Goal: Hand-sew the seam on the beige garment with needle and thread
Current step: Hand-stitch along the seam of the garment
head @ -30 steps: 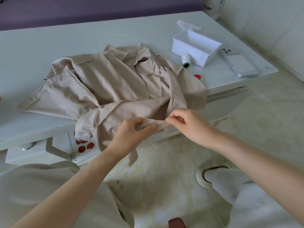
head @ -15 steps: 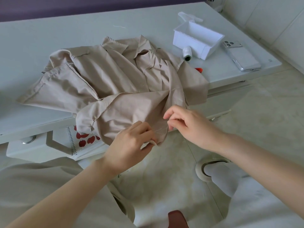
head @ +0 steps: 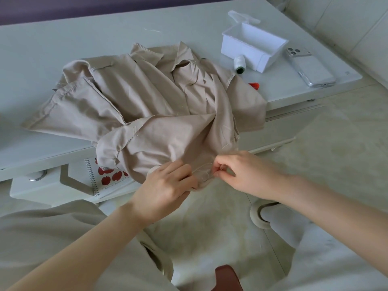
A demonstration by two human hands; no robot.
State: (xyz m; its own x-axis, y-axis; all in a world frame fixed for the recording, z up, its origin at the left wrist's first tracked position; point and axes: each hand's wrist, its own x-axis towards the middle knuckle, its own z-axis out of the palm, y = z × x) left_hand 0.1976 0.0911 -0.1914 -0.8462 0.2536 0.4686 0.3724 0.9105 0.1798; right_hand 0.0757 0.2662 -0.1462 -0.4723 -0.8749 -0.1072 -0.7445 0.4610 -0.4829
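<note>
Right hand [head: 245,175] has dropped beside left hand [head: 165,185]. Right fingers pinch hem of beige garment [head: 147,97]; needle too small to see. Left fingers grip same fold. Garment drapes over desk [head: 63,38] front edge, half hiding red object [head: 255,85]. Behind it: white box [head: 254,47], thread spool [head: 239,65], phone [head: 310,68].

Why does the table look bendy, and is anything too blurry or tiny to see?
Head view: the wide-angle lens bows the table edge; light is soft, shadows faint; the phone glints a little; the thread the right hand pinches is just faint pale lines, and anything finer is lost.
</note>
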